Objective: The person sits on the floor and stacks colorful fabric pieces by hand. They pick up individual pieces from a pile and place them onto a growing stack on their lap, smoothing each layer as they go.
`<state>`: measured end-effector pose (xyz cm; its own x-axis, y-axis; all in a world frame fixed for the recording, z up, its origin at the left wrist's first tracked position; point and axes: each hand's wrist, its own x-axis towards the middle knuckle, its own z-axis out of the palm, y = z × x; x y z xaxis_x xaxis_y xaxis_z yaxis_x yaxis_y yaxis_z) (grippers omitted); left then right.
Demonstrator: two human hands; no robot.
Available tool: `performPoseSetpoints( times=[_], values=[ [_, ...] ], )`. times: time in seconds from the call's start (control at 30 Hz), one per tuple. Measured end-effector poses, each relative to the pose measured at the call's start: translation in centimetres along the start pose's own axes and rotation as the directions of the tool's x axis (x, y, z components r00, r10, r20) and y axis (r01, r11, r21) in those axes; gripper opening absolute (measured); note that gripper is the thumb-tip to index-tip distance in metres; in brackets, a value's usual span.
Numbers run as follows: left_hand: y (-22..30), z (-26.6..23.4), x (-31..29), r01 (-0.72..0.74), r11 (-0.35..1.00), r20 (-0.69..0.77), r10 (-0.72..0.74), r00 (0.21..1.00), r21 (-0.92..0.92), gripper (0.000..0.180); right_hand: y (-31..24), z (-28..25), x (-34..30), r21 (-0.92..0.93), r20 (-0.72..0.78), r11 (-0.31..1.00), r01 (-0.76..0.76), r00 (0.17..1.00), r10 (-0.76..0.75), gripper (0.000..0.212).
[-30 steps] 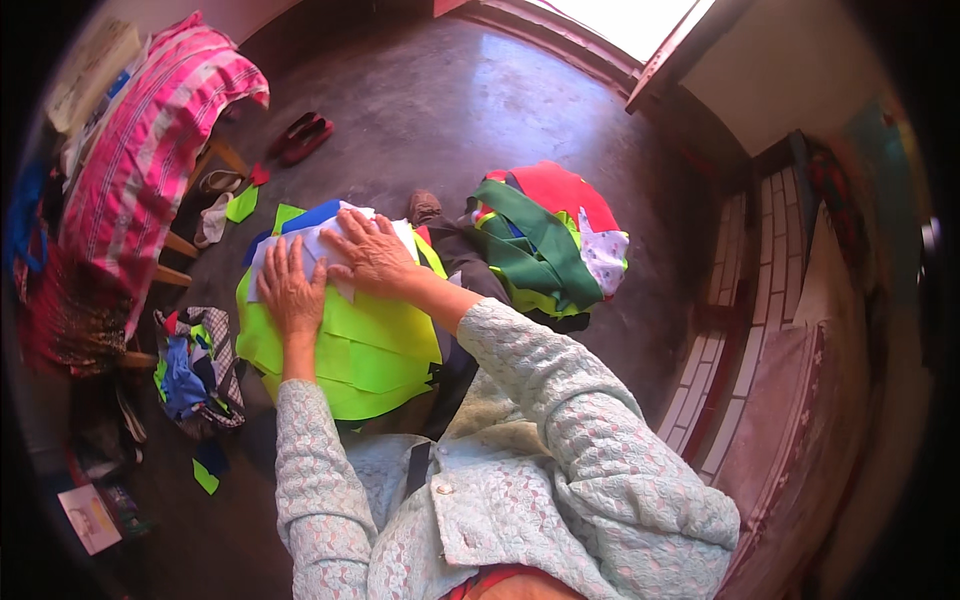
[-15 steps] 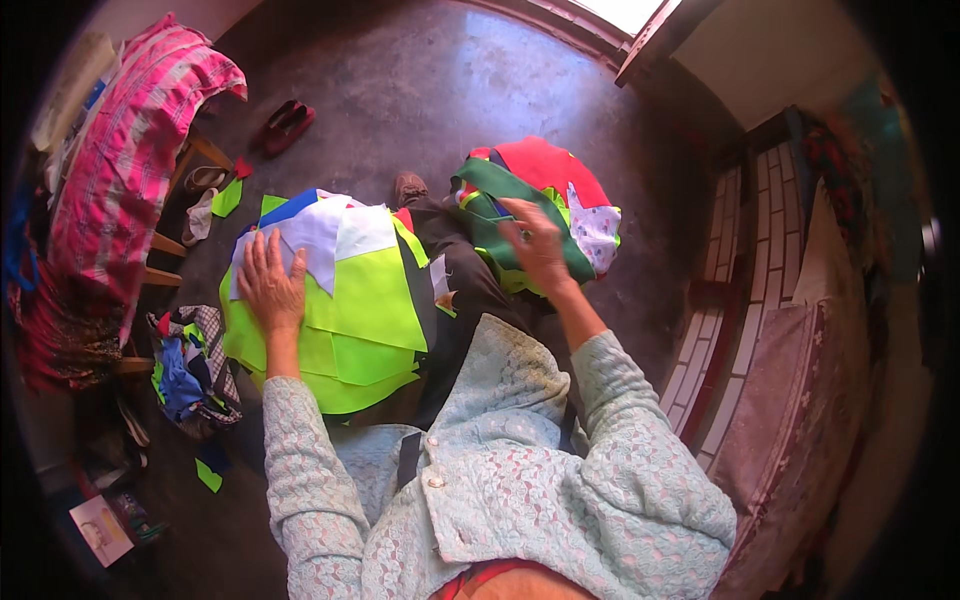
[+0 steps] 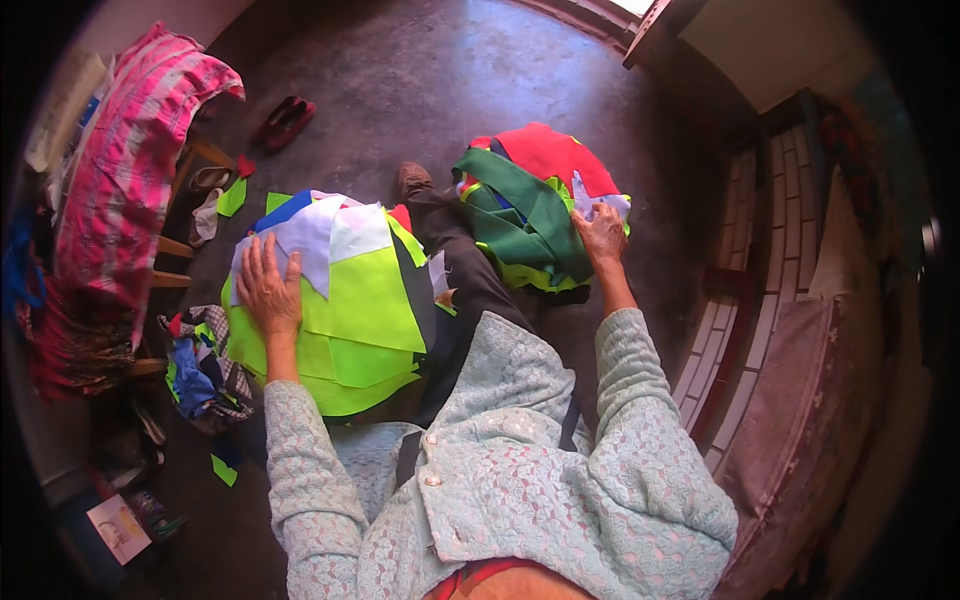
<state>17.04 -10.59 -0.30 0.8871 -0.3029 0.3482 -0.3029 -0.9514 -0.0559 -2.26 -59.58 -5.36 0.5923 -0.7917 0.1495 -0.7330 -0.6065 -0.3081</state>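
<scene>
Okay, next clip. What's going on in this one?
A person is handling two piles of cloth pieces. The left hand lies flat with spread fingers on pale lilac cloth atop neon yellow-green pieces. The right hand is at a pale piece on the other pile, beside green cloth and red cloth; whether it grips that piece is unclear.

Head-worn L cam, wide fisheye: looks dn from abv, fairly near hands (image 3: pixel 272 298) (image 3: pixel 603 238), floor (image 3: pixel 400 90) beyond.
</scene>
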Motion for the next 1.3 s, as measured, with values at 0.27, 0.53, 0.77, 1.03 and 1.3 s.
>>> performPoseSetpoints(
  times=[0.27, 0.53, 0.77, 1.03, 1.3],
  values=[
    [0.2, -0.4, 0.0, 0.008, 1.000, 0.013, -0.008, 1.000, -0.020, 0.058, 0.0, 1.9, 1.6, -0.151, 0.020, 0.986, 0.071, 0.997, -0.069, 0.030],
    [0.5, 0.2, 0.0, 0.003, 1.000, -0.012, -0.003, 1.000, -0.019, 0.058, 7.4, 1.3, 2.4, 0.903, 0.337, 0.239, -0.357, 0.934, 0.121, 0.004],
    [-0.1, 0.5, 0.0, 0.025, 0.999, -0.046, -0.026, 0.999, -0.021, 0.058, 6.4, -3.1, 0.1, 0.929, 0.210, -0.329, -0.171, 0.974, 0.085, 0.024],
    [0.3, 0.4, 0.0, 0.026, 0.999, -0.041, -0.028, 0.999, -0.045, 0.058, 10.2, -3.0, 0.5, 0.785, 0.204, -0.589, -0.191, 0.978, -0.045, 0.023],
    [0.3, 0.4, -0.1, 0.029, 0.997, -0.047, -0.032, 0.998, -0.066, 0.058, 5.0, -8.6, 1.2, 0.744, 0.180, -0.647, -0.168, 0.982, -0.047, 0.031]
  ],
)
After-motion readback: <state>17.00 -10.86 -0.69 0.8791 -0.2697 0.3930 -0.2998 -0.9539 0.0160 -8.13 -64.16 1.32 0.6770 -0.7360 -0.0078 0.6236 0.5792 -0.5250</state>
